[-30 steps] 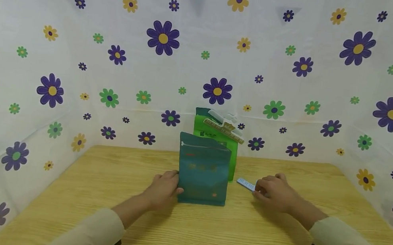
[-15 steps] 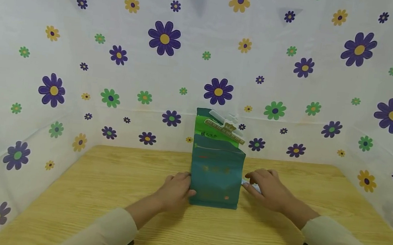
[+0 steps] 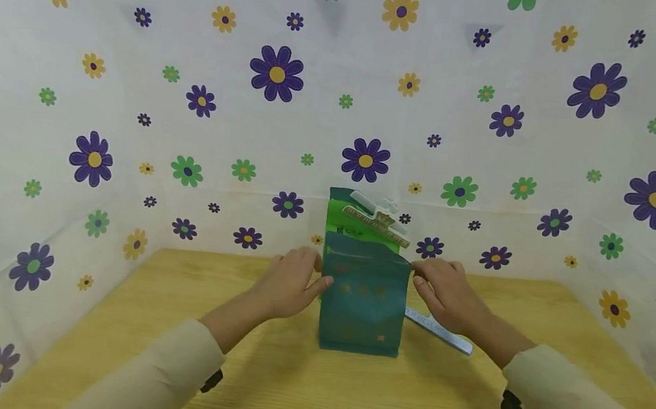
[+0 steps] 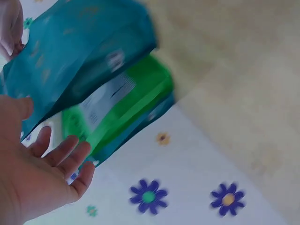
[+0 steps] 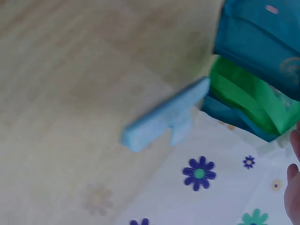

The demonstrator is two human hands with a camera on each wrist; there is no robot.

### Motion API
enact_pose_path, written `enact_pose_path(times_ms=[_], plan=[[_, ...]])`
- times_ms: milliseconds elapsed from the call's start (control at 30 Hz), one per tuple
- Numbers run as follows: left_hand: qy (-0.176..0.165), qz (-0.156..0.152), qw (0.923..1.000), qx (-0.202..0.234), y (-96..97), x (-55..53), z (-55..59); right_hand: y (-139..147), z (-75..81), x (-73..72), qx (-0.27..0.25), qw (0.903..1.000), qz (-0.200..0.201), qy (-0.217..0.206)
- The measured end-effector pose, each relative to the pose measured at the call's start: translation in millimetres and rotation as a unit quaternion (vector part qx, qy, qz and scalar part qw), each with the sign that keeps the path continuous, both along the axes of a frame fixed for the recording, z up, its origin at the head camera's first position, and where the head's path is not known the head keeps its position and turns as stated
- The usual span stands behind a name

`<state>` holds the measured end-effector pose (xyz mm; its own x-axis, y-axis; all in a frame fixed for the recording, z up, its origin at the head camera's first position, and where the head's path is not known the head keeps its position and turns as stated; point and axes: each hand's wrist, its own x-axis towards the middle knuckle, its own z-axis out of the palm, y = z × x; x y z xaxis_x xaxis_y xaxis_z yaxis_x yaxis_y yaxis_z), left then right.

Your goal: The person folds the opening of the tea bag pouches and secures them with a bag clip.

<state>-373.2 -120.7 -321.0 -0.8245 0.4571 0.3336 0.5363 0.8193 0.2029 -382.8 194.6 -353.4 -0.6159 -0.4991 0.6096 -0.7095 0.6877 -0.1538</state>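
Observation:
A teal pouch (image 3: 362, 308) stands upright at the middle of the wooden table, its top edge slanting down to the right. My left hand (image 3: 289, 284) is at its left side, the thumb overlapping the pouch; in the left wrist view the other fingers (image 4: 65, 152) are spread loosely. Beside the pouch's upper right corner is my right hand (image 3: 447, 294), fingertips right at the edge. A pale blue bag clip (image 3: 441, 331) lies on the table below the right hand, one end hidden behind the pouch.
Close behind stands a green and teal pouch (image 3: 341, 218), mostly hidden. A brownish-gold and white bag clip (image 3: 376, 228) sits aslant across its top. Flower-printed white cloth (image 3: 229, 121) encloses the table at the back and sides.
The teal pouch has shifted right, in front of the green one. Both hands have risen along its sides. My right hand has let go of the blue clip, which now lies by the pouch.

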Motion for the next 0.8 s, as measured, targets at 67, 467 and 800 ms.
enact_pose_path(times_ms=[67, 467, 800], plan=[[0.014, 0.006, 0.9999, 0.004, 1.1, -1.0, 13.8, -1.7, 6.9, -0.3, 0.001, 0.9999, 0.006, 0.013], [0.059, -0.036, 0.9939, -0.086, 41.0, -13.8, 78.5, -18.2, 41.3, -5.9, 0.089, 0.9900, 0.021, 0.107], [0.017, -0.038, 0.9879, -0.149, 73.3, -11.0, 80.7, -25.5, 41.9, -6.1, 0.123, 0.9814, 0.021, 0.146]])
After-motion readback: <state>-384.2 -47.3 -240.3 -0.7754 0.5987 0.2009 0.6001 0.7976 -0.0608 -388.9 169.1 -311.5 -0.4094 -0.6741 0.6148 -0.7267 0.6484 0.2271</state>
